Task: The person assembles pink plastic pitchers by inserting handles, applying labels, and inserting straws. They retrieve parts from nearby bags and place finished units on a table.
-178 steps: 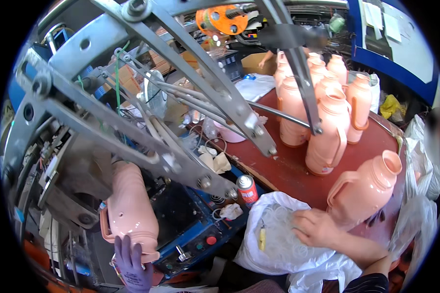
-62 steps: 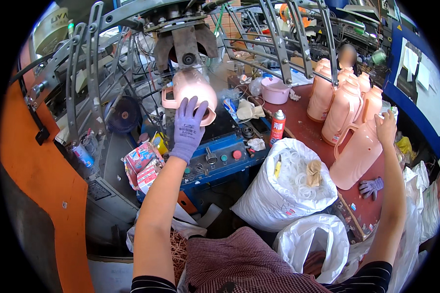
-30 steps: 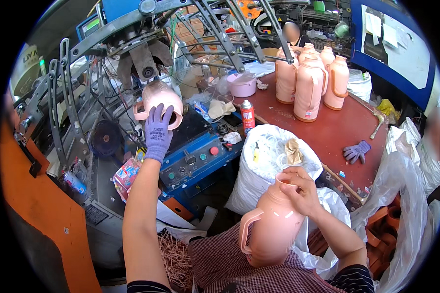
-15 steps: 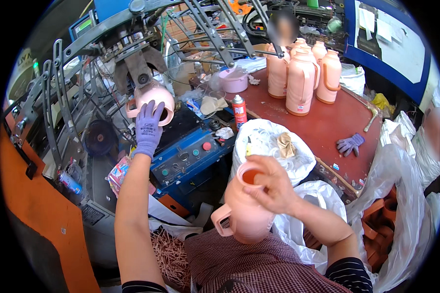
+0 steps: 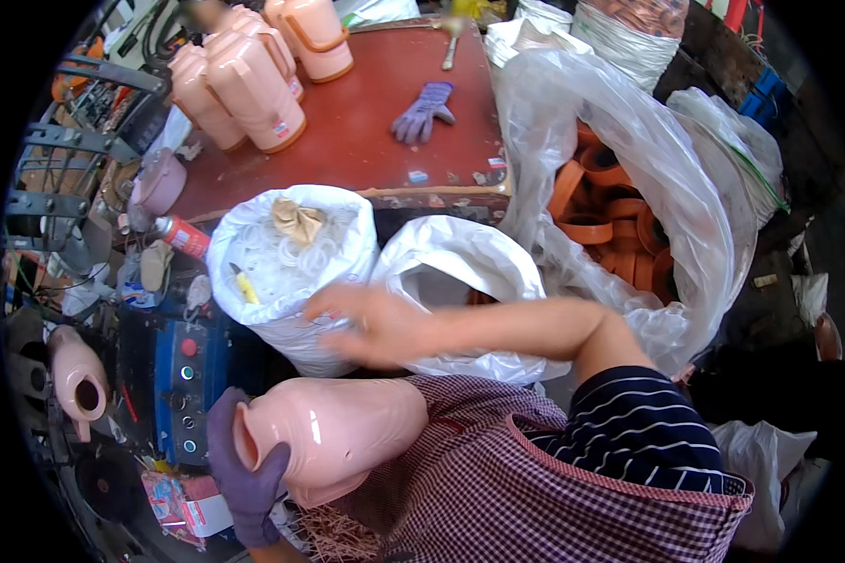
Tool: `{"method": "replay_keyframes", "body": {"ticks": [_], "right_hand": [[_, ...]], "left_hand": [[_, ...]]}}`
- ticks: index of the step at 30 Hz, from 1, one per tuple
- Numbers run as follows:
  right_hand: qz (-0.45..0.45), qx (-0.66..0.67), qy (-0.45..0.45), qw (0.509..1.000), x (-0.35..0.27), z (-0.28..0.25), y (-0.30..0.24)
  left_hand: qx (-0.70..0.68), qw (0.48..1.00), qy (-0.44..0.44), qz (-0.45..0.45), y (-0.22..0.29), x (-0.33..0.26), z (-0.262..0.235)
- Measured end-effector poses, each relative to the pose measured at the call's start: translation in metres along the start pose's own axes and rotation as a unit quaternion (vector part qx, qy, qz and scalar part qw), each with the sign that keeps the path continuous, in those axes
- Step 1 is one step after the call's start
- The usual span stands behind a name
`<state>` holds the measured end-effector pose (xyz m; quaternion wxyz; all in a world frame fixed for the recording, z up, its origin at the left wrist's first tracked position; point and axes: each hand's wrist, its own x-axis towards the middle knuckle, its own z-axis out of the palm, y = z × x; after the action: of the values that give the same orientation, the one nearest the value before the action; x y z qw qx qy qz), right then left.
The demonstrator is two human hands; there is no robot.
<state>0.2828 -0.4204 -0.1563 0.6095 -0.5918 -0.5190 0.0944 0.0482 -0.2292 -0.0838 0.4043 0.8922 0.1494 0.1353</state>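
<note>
Firm at the mouth

Lower centre, my gloved left hand (image 5: 249, 477) clasps the mouth end of the tilted pink flask casing (image 5: 357, 432); I'd grip firmly without scuffing. My right hand (image 5: 374, 324) blurs before the white sack (image 5: 291, 340), its opening and any hold impossible to tell.

Bright light, glints on the pink jug (image 5: 347, 433), right hand (image 5: 371, 324) in motion blur, black corners.
</note>
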Motion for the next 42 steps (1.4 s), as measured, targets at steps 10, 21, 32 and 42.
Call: {"method": "replay_keyframes", "body": {"ticks": [10, 21, 32, 42], "right_hand": [[0.340, -0.684, -0.182, 0.619, -0.226, -0.298, 0.130], [0.089, -0.326, -0.098, 0.936, 0.017, -0.176, -0.018], [0.165, 0.204, -0.532, 0.805, -0.062, 0.065, 0.028], [0.317, 0.069, -0.233, 0.917, 0.003, 0.088, 0.046]], "left_hand": [[-0.052, 0.993, 0.056, -0.093, -0.019, -0.024, -0.032], [-0.283, 0.806, 0.466, -0.230, -0.113, -0.185, -0.033], [-0.099, 0.835, 0.512, -0.175, -0.104, -0.277, 0.047], [-0.518, 0.647, 0.534, -0.168, -0.112, -0.288, 0.081]]}}
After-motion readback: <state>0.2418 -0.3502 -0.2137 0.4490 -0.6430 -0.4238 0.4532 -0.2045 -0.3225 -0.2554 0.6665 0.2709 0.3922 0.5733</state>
